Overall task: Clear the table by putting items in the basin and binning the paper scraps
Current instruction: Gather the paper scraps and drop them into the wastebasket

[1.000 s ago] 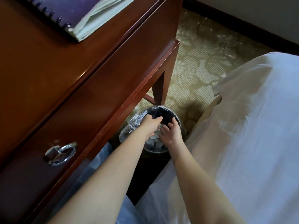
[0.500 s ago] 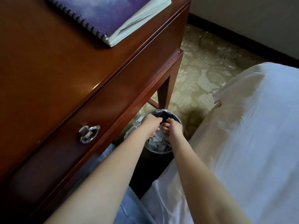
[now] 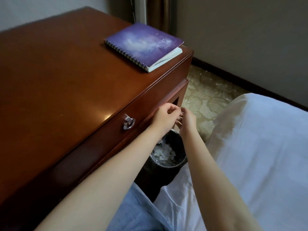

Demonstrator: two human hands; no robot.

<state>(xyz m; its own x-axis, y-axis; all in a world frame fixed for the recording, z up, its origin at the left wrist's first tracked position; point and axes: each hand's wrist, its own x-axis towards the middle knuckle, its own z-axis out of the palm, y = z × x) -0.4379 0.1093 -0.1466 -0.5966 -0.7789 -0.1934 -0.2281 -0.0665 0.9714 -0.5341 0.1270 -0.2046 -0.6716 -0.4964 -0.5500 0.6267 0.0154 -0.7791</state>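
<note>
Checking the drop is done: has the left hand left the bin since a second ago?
Yes. The left hand has lifted out of the bin, now up beside the drawer front.

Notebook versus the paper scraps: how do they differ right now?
The notebook is purple, whole and spiral-bound; the paper scraps are small white torn pieces. The notebook lies closed on the table; the paper scraps sit heaped in the bin on the floor. Both are paper.
</note>
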